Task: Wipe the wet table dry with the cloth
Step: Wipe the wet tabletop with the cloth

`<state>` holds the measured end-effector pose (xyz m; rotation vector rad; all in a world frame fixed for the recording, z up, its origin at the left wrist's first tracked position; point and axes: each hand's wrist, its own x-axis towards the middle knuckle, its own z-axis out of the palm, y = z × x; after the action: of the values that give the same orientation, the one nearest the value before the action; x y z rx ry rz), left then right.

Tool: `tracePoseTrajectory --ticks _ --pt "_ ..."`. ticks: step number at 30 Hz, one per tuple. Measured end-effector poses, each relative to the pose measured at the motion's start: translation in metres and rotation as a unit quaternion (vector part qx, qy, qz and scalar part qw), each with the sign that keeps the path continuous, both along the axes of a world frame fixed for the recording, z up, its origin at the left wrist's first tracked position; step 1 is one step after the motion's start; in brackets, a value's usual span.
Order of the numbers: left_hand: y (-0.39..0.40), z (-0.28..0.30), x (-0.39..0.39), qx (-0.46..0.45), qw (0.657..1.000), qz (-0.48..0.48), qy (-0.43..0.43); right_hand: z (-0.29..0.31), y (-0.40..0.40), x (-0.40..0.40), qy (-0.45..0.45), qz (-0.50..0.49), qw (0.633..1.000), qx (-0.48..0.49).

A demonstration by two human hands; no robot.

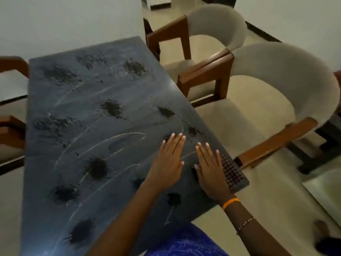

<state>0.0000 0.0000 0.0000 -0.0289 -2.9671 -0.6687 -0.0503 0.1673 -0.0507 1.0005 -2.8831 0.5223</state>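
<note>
Both hands flat — on table.

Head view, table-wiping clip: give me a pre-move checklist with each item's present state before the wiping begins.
1. Cloth within reach: ok, the checked cloth lies at the table's right edge beside the right hand.
2. Cloth held: not ok, neither hand grips it.
3. Left hand free: ok, flat and open over the table.
4. Right hand free: ok, fingers straight.
5. Surface wet: cannot tell; dark blotches and pale streaks show.
6. Chairs off the tabletop: ok.
</note>
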Motion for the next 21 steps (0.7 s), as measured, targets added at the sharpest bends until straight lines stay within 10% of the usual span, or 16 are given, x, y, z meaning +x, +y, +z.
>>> tracePoseTrajectory --ticks 14,21 --pt "0.009 -0.047 0.007 0.182 0.961 0.018 -0.207 -0.038 0.034 0.001 -0.061 -0.102 0.988 0.1" --pt "-0.005 -0.033 -0.013 0.27 0.934 0.097 -0.215 0.008 -0.016 -0.038 -0.206 -0.16 0.948 -0.181"
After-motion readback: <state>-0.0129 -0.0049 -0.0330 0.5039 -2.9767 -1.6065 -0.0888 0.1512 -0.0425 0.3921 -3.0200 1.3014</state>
